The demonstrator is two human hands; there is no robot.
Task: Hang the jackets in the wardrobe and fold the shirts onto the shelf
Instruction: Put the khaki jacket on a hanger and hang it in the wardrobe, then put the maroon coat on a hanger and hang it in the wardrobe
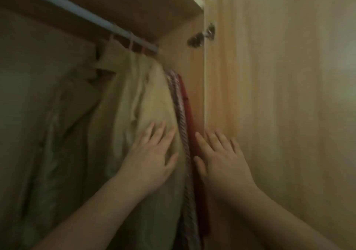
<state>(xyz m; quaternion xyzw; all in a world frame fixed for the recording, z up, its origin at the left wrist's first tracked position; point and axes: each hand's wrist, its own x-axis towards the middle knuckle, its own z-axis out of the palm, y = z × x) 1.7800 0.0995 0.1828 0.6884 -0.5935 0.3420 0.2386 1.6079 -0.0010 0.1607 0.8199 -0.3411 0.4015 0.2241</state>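
While standing close before the open wardrobe (28, 38), lays the left hand (152, 157) flat on the beige jacket (138, 99), with fingers straight and a little spread, gripping nothing. Holds the right hand (221, 159) released as well, fingers straight and apart, palm turned toward the wood, in front of the right side wall (181, 67) and the inner face of the door (279, 95). Contact of this palm with the wood: cannot tell, because of blur. Keeps the index finger and thumb of the right hand just beside the red garment (189, 115), perhaps touching its edge.

Hanging from the rail (77, 12) on pale pink hangers (132, 42), near its right end: the beige jacket, then to its right a striped garment (182, 126), then the red garment, closest to the side wall. Further left, in shadow, also hanging: a darker olive jacket (57, 134), pressed against the beige one, with the collar turned to the left. Between the two hands, the striped garment and the red garment, both hanging straight down.

Above the rail, a wooden shelf (154, 3), seen from below, its top hidden from this angle. High on the side wall, a metal hinge (195, 41) joining it to the door.
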